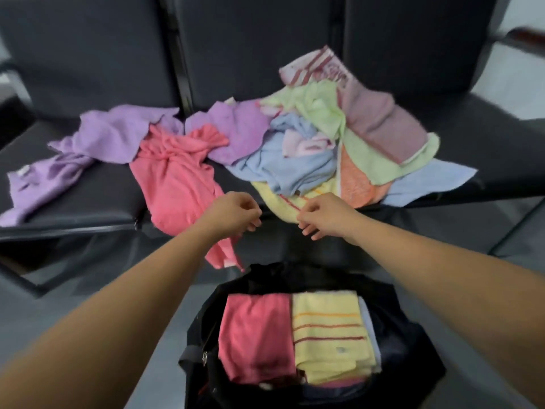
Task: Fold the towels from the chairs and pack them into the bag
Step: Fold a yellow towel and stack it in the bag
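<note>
Black bag [408,338] noted open; folded pink towel [255,335] and folded yellow striped towel [330,335] packed inside. Loose towels [295,160] heaped on chairs [88,69] beyond bag. Above bag: left hand [236,214] loosely curled, nothing held; right hand [324,216] curled at loose yellow towel [277,202], grip not discernible.

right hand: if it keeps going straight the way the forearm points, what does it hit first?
The yellow towel with the red stripe, right in front of it. The right hand is already at that towel's near edge and may be touching it. Depth is hard to judge from this one view.
</note>
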{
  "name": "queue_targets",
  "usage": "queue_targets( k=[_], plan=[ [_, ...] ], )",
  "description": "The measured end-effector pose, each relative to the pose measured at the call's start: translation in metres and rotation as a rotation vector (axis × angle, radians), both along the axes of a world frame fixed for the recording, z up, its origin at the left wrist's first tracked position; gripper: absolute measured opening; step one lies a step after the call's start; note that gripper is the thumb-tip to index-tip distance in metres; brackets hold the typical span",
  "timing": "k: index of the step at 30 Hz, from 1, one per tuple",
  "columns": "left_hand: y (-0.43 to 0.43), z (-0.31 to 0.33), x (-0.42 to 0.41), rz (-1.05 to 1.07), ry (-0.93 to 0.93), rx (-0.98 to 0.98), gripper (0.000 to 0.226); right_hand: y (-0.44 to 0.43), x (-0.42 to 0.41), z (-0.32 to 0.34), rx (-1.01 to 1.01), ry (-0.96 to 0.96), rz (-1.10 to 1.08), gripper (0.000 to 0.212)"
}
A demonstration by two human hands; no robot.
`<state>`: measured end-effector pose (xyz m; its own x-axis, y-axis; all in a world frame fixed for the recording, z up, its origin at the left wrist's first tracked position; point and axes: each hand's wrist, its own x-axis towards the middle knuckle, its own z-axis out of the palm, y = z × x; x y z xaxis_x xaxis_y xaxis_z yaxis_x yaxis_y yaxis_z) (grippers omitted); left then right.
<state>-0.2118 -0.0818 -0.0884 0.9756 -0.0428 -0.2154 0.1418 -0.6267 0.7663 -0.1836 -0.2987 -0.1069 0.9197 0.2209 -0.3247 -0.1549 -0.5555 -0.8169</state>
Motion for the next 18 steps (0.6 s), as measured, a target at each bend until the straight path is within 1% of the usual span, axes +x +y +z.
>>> queue_targets(
  k=[1, 3, 5, 8, 9, 11, 13, 14, 15, 17, 18],
  plan=[
    [-0.004, 0.011, 0.006, 0.008, -0.052, 0.011, 0.008, -0.004, 0.005, 0.015, 0.002, -0.035, -0.015, 0.015],
    [-0.013, 0.029, 0.023, 0.025, -0.179, 0.101, 0.006, -0.016, 0.020, 0.044, -0.012, -0.131, -0.074, 0.016],
    [-0.022, 0.040, 0.042, 0.036, -0.254, 0.158, 0.009, -0.027, 0.037, 0.067, -0.052, -0.242, -0.133, 0.016],
    [-0.037, 0.041, 0.072, 0.033, -0.267, 0.214, 0.021, -0.042, 0.068, 0.079, -0.141, -0.369, -0.201, 0.012],
    [-0.041, 0.038, 0.082, 0.031, -0.270, 0.239, 0.027, -0.045, 0.077, 0.079, -0.183, -0.406, -0.207, 0.016],
    [-0.051, 0.029, 0.102, 0.033, -0.266, 0.247, 0.039, -0.048, 0.097, 0.075, -0.284, -0.445, -0.217, 0.032],
    [-0.060, 0.019, 0.121, 0.031, -0.233, 0.225, 0.050, -0.048, 0.116, 0.066, -0.379, -0.422, -0.247, 0.043],
    [-0.064, 0.013, 0.129, 0.014, -0.212, 0.243, 0.055, -0.047, 0.124, 0.061, -0.418, -0.414, -0.246, 0.045],
    [-0.068, 0.007, 0.135, -0.010, -0.203, 0.292, 0.058, -0.046, 0.132, 0.053, -0.435, -0.417, -0.226, 0.041],
    [-0.073, -0.005, 0.142, -0.044, -0.242, 0.415, 0.061, -0.047, 0.144, 0.038, -0.479, -0.405, -0.165, 0.018],
    [-0.073, -0.009, 0.146, -0.044, -0.267, 0.438, 0.059, -0.049, 0.146, 0.032, -0.504, -0.395, -0.156, 0.015]
  ],
)
